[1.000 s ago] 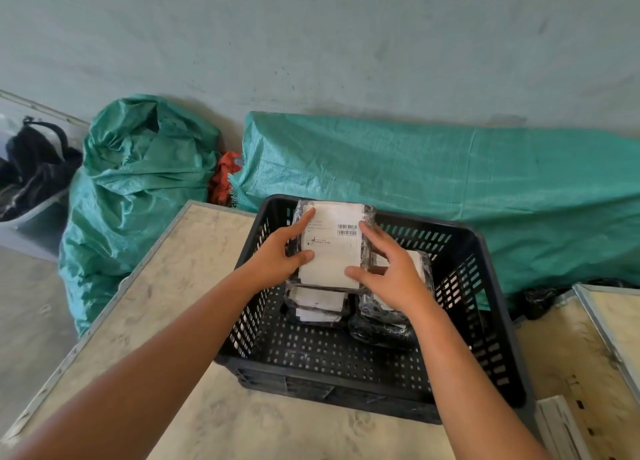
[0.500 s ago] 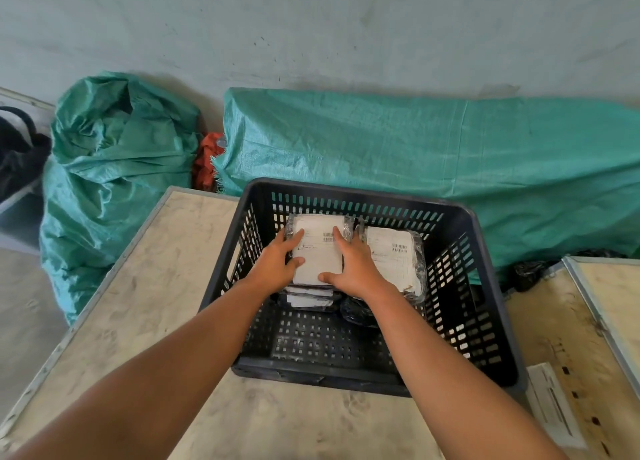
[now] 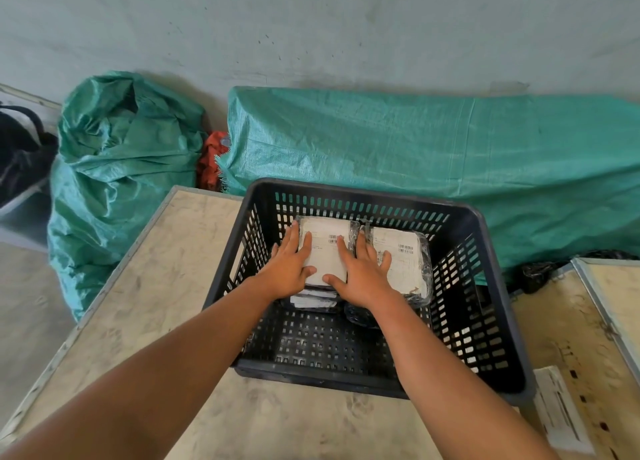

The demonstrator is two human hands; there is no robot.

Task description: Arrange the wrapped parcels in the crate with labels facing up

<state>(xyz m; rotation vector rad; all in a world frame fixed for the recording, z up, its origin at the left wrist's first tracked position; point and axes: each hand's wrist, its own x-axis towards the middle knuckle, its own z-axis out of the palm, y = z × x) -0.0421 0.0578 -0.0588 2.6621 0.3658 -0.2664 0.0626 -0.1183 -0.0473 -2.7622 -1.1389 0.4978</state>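
Lowered since a second ago, the labelled parcel (image 3: 325,248) now lies flat on the stack at the far left of the black crate (image 3: 491,321), which sits on the counter (image 3: 145,307). Left hand (image 3: 289,267) and right hand (image 3: 362,274) press on it with fingers spread flat, gripping nothing. Just right of it, a second parcel (image 3: 403,262) lies label up inside the crate.
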